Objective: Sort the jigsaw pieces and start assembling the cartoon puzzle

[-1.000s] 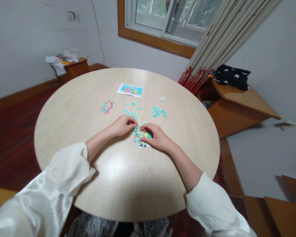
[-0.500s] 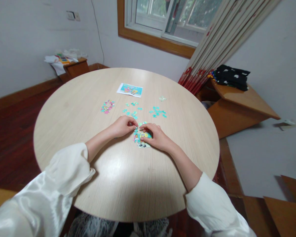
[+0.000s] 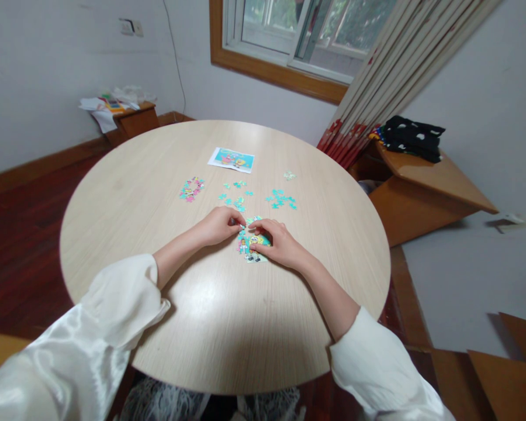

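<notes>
A partly joined jigsaw point(image 3: 246, 245) with a yellow cartoon figure lies on the round table point(image 3: 201, 327). At its upper left edge, my left hand point(image 3: 222, 224) has thumb and forefinger pinched on a small puzzle piece point(image 3: 242, 228). From the right, my right hand point(image 3: 277, 241) rests over the joined pieces, thumb and fingers apart, hiding part of them. Loose teal pieces point(image 3: 280, 199) lie beyond my right hand, and more teal pieces point(image 3: 234, 202) beyond my left. A cluster of pink and teal pieces point(image 3: 191, 189) is farther left.
A printed picture sheet point(image 3: 231, 160) lies toward the table's far side. A few pale pieces point(image 3: 289, 175) sit right of it. Beyond the table stand a small cabinet point(image 3: 138, 120) with papers at left and a wooden desk point(image 3: 425, 181) with black cloth at right.
</notes>
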A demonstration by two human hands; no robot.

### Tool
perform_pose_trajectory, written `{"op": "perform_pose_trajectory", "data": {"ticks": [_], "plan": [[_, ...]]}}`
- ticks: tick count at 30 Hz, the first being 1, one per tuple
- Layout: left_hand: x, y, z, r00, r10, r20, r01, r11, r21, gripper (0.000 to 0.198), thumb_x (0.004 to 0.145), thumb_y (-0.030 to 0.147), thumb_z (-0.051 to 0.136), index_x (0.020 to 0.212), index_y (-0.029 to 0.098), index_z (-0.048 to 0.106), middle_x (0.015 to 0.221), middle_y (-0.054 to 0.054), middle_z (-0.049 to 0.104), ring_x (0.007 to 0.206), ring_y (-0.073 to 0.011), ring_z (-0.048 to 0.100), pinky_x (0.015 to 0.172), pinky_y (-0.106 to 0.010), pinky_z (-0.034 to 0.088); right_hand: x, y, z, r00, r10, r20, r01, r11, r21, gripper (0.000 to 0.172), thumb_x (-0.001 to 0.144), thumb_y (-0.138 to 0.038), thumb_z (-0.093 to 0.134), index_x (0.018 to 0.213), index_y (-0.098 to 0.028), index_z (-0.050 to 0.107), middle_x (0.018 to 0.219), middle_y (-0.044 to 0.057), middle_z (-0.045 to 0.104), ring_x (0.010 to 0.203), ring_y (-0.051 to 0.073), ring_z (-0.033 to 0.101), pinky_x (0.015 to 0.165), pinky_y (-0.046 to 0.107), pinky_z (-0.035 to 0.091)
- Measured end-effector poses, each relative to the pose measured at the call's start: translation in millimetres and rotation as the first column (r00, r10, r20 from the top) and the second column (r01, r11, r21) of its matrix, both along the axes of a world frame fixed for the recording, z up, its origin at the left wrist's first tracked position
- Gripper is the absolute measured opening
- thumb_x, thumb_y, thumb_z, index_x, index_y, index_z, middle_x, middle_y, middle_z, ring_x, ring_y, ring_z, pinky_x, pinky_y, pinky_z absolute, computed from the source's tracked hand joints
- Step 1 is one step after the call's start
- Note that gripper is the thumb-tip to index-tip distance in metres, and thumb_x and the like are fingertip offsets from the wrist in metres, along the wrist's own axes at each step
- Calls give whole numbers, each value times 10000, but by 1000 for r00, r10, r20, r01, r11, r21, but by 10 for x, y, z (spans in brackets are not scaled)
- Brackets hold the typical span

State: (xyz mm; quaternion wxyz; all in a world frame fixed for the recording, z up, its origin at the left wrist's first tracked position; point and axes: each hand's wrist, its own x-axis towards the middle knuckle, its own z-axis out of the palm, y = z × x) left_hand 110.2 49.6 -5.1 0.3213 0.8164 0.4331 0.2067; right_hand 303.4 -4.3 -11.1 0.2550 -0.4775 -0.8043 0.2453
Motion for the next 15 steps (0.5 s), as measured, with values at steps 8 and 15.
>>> {"op": "perform_pose_trajectory", "data": {"ticks": [8, 15], "plan": [[5, 12, 6, 997, -5, 75, 8, 999, -44, 160, 759, 86, 557, 753, 127, 712, 655, -15, 648, 617, -110, 528, 644, -235, 423, 7, 8, -5, 1000, 0, -3, 0, 1000, 4, 350, 740, -163, 718, 1060, -214, 587, 971, 38, 643, 940, 193, 582, 890, 371, 381], [-118, 113, 58, 973, 48, 227, 8, 971, -241, 96, 723, 156, 594, 727, 122, 683, 643, -20, 650, 589, -102, 542, 580, -222, 414, 18, 4, -24, 1000, -6, 11, 6, 1000, 3, 331, 750, -177, 715, 1049, -226, 584, 963, 35, 639, 939, 194, 585, 888, 372, 380]]}}
